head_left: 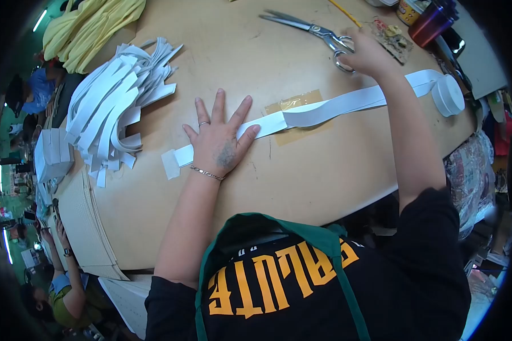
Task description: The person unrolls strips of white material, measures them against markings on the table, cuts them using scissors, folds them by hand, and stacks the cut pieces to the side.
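My left hand (219, 136) lies flat with fingers spread, pressing a white strip (270, 125) onto the table. The strip's left end sits by a piece of clear tape (170, 164), and brown tape (301, 101) lies under its middle. To the right the strip is layered and leads to a white roll (448, 95) standing on its edge. My right hand (370, 54) is closed at the handle loops of large metal scissors (324, 33); its fingertips are partly hidden. The scissor blades point left, away from the strip.
A heap of cut white strips (111, 108) lies at the left, with yellow cloth (91, 31) behind it. A pencil (345, 12), a dark red tumbler (432, 24) and a yellow tub (408, 11) are at the far right. Another person (68, 290) sits at lower left.
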The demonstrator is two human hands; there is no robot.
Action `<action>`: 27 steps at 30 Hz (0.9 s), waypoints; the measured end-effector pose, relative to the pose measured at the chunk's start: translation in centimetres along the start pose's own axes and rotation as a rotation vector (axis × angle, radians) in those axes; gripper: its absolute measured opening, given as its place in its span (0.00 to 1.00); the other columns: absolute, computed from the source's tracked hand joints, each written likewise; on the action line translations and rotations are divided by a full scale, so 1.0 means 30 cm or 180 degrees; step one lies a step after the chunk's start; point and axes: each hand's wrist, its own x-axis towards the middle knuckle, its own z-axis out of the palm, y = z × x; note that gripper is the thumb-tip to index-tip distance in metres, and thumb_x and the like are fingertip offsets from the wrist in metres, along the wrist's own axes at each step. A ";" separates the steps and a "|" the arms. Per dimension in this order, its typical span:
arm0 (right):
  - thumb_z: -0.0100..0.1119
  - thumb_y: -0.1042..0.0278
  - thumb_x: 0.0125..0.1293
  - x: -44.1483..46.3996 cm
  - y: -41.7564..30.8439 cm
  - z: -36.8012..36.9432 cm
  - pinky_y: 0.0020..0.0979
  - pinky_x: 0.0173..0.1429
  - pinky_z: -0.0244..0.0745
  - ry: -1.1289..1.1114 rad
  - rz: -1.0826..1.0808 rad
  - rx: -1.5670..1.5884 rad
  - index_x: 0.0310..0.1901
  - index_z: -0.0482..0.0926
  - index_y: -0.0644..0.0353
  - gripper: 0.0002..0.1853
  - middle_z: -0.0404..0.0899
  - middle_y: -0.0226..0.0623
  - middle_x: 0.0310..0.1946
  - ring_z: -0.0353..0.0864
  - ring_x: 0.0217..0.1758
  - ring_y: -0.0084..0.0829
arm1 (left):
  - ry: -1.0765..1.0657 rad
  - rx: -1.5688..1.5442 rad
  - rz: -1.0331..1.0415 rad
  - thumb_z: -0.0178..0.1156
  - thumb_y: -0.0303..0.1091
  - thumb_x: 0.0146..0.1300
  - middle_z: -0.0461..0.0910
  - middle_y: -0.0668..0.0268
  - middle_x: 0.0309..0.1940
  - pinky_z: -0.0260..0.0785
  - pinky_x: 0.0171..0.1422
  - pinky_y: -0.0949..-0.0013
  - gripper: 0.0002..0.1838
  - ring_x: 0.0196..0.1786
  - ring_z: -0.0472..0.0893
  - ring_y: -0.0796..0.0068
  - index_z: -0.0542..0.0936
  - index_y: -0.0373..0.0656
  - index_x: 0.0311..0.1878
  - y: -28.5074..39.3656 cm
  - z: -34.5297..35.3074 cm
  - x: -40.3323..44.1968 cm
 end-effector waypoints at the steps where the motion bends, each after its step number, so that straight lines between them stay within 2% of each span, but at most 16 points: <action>1: 0.65 0.64 0.54 -0.070 -0.013 0.010 0.38 0.56 0.69 0.0968 -0.0658 -0.0020 0.52 0.75 0.55 0.23 0.74 0.39 0.50 0.73 0.53 0.38 | 0.0014 0.0010 0.0017 0.46 0.66 0.60 0.48 0.60 0.73 0.40 0.60 0.20 0.31 0.72 0.43 0.35 0.62 0.73 0.67 0.002 -0.011 -0.016; 3: 0.65 0.65 0.51 -0.172 -0.083 0.043 0.38 0.57 0.66 0.1122 -0.1931 0.0918 0.44 0.78 0.50 0.17 0.76 0.35 0.43 0.72 0.53 0.38 | 0.0071 -0.0020 0.0043 0.47 0.65 0.60 0.49 0.59 0.73 0.40 0.59 0.19 0.31 0.72 0.43 0.34 0.62 0.73 0.67 0.002 0.017 0.020; 5: 0.66 0.69 0.51 -0.263 -0.145 0.091 0.37 0.53 0.69 0.0282 -0.2190 0.0730 0.45 0.78 0.56 0.18 0.75 0.36 0.46 0.73 0.51 0.37 | 0.0063 -0.0011 0.0047 0.47 0.65 0.60 0.49 0.59 0.73 0.41 0.59 0.19 0.31 0.72 0.44 0.34 0.62 0.73 0.67 -0.001 0.014 0.015; 8: 0.64 0.68 0.50 -0.300 -0.199 0.183 0.38 0.52 0.66 0.1039 -0.1641 0.0607 0.41 0.78 0.52 0.14 0.75 0.30 0.43 0.71 0.52 0.36 | 0.0034 -0.0029 0.0048 0.47 0.65 0.60 0.49 0.60 0.72 0.41 0.58 0.19 0.31 0.72 0.44 0.34 0.62 0.73 0.67 0.002 0.012 0.010; 11: 0.62 0.68 0.50 -0.328 -0.281 0.182 0.38 0.53 0.64 0.1507 -0.1561 0.0712 0.41 0.78 0.53 0.14 0.74 0.29 0.43 0.70 0.53 0.36 | 0.0095 -0.0023 0.0033 0.48 0.65 0.60 0.49 0.60 0.72 0.41 0.59 0.19 0.31 0.71 0.44 0.34 0.62 0.74 0.67 -0.001 0.015 0.012; 14: 0.60 0.67 0.51 -0.418 -0.314 0.197 0.39 0.54 0.63 0.1028 -0.2195 -0.0282 0.42 0.78 0.54 0.14 0.73 0.31 0.44 0.70 0.53 0.36 | 0.0192 -0.0068 0.0053 0.48 0.65 0.60 0.50 0.60 0.72 0.42 0.59 0.20 0.30 0.71 0.45 0.35 0.63 0.75 0.66 -0.007 0.020 0.009; 17: 0.59 0.65 0.55 -0.433 -0.260 0.270 0.40 0.55 0.63 0.0874 -0.1882 -0.0252 0.43 0.80 0.53 0.13 0.72 0.33 0.46 0.67 0.55 0.37 | 0.0260 -0.0062 0.0071 0.48 0.65 0.60 0.50 0.60 0.72 0.41 0.60 0.20 0.30 0.72 0.45 0.36 0.63 0.75 0.66 -0.011 0.024 0.009; 20: 0.59 0.63 0.57 -0.447 -0.272 0.241 0.42 0.58 0.61 0.0667 -0.1345 0.0154 0.43 0.81 0.50 0.11 0.71 0.34 0.49 0.63 0.59 0.38 | 0.0291 -0.0123 0.0063 0.48 0.65 0.60 0.50 0.60 0.72 0.41 0.60 0.21 0.30 0.72 0.44 0.37 0.63 0.76 0.66 -0.010 0.028 0.007; 23: 0.59 0.61 0.58 -0.454 -0.275 0.248 0.44 0.60 0.59 0.0679 -0.1170 0.0258 0.41 0.83 0.48 0.10 0.69 0.35 0.51 0.60 0.61 0.40 | 0.0296 -0.0196 0.0057 0.48 0.64 0.60 0.49 0.61 0.72 0.41 0.61 0.21 0.30 0.72 0.44 0.37 0.63 0.76 0.66 -0.012 0.032 0.006; 27: 0.62 0.62 0.56 -0.411 -0.306 0.232 0.45 0.61 0.58 0.0673 -0.1326 0.0292 0.45 0.81 0.49 0.14 0.71 0.34 0.49 0.62 0.60 0.40 | 0.0282 -0.0240 0.0072 0.47 0.64 0.60 0.48 0.61 0.73 0.41 0.61 0.21 0.29 0.72 0.44 0.38 0.63 0.76 0.66 -0.011 0.026 0.003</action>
